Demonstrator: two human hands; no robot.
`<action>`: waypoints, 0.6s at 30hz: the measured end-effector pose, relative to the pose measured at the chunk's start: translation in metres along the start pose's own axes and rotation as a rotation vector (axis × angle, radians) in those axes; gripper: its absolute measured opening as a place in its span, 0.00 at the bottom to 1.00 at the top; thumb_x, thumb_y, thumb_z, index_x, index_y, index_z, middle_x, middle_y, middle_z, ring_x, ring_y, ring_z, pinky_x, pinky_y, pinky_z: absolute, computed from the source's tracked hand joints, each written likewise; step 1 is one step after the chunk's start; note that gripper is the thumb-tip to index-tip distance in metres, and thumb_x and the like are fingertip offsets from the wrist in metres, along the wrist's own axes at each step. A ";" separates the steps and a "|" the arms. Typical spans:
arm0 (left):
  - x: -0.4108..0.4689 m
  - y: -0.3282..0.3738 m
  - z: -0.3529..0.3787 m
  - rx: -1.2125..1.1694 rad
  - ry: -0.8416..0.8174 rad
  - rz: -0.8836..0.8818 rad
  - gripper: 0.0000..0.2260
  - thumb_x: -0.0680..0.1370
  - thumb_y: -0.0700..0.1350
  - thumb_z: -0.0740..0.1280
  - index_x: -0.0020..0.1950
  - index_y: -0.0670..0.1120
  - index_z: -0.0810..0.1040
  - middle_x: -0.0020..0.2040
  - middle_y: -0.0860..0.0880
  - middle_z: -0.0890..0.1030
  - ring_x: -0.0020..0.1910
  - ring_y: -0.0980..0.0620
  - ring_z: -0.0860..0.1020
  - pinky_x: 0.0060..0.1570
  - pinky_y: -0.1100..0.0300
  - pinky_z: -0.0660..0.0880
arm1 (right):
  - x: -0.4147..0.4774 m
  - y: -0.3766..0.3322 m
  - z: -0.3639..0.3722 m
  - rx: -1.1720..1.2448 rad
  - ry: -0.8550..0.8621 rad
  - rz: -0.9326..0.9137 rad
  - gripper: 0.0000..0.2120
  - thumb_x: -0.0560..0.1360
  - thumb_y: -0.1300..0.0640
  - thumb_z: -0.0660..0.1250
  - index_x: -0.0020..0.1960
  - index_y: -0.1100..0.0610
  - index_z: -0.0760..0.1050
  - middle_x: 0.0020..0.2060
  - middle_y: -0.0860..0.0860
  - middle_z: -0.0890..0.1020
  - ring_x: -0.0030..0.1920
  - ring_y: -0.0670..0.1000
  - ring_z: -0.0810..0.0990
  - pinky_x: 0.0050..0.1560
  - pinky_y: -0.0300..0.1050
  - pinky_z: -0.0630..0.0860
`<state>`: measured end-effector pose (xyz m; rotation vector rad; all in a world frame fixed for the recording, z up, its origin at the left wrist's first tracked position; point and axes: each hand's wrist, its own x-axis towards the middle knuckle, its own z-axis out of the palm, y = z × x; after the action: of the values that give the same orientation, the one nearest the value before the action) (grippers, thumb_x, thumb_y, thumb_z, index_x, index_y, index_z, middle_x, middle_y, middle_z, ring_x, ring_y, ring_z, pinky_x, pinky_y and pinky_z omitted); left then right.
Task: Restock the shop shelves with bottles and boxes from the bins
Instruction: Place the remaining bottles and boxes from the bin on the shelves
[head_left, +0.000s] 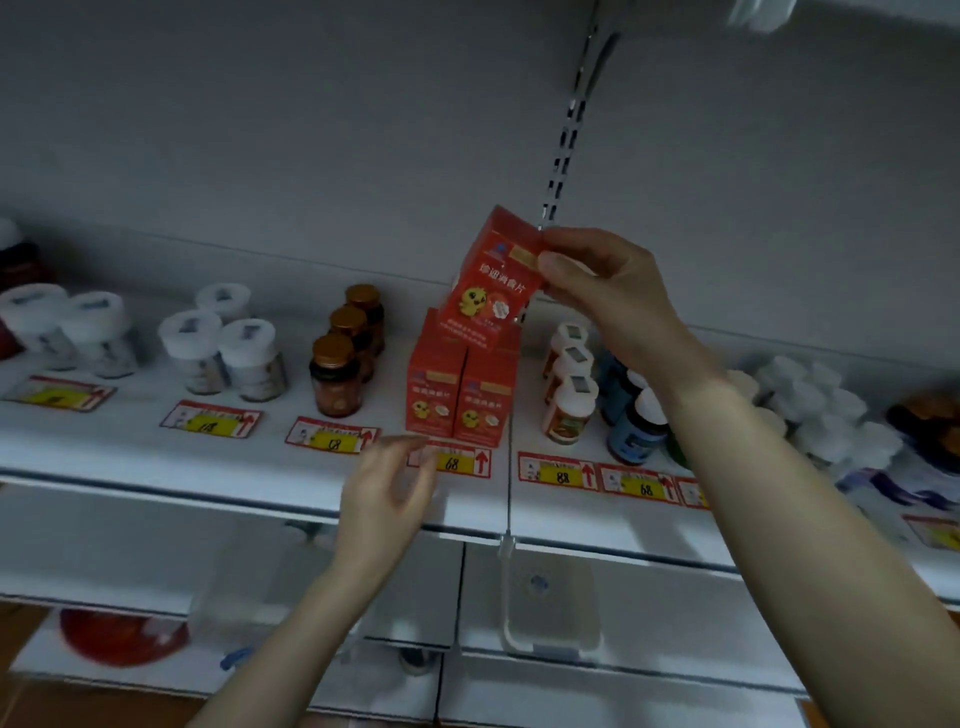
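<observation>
My right hand (605, 291) pinches a red box (493, 280) by its upper right corner. The box is tilted and hangs just above a group of matching red boxes (460, 402) standing on the white shelf (156, 457). Whether its lower edge touches them I cannot tell. My left hand (389, 488) hovers with relaxed, slightly curled fingers in front of the shelf edge, below the standing boxes, and holds nothing.
Along the shelf stand white-capped bottles (223, 348) at left, brown amber-lidded jars (345, 353), orange-label bottles (569, 384), blue bottles (634, 421) and white jars (815, 410) at right. Red-and-yellow price tags (452, 462) line the front. A slotted upright (566, 130) runs up the back wall.
</observation>
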<state>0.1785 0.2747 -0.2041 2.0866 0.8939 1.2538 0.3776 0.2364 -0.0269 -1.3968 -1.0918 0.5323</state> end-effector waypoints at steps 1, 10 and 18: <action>-0.007 -0.007 0.003 0.054 -0.036 0.036 0.13 0.74 0.48 0.63 0.48 0.40 0.80 0.45 0.48 0.80 0.47 0.57 0.73 0.48 0.71 0.68 | 0.007 0.001 0.003 -0.021 0.019 -0.028 0.08 0.72 0.62 0.69 0.51 0.55 0.77 0.51 0.50 0.80 0.51 0.45 0.80 0.52 0.39 0.78; -0.023 -0.033 0.015 0.244 -0.180 0.190 0.13 0.72 0.50 0.65 0.40 0.41 0.81 0.43 0.47 0.82 0.49 0.53 0.73 0.49 0.65 0.68 | 0.077 0.027 0.016 -0.176 0.018 -0.109 0.16 0.72 0.62 0.70 0.59 0.61 0.75 0.52 0.48 0.76 0.47 0.34 0.73 0.43 0.21 0.69; -0.021 -0.031 0.016 0.266 -0.170 0.216 0.13 0.72 0.50 0.65 0.40 0.41 0.81 0.42 0.47 0.81 0.49 0.54 0.72 0.49 0.65 0.68 | 0.107 0.076 0.024 -0.328 -0.129 0.006 0.16 0.71 0.60 0.71 0.58 0.61 0.76 0.57 0.52 0.78 0.55 0.42 0.73 0.46 0.18 0.67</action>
<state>0.1774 0.2763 -0.2450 2.5150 0.8116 1.0870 0.4273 0.3519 -0.0711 -1.6679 -1.3236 0.4665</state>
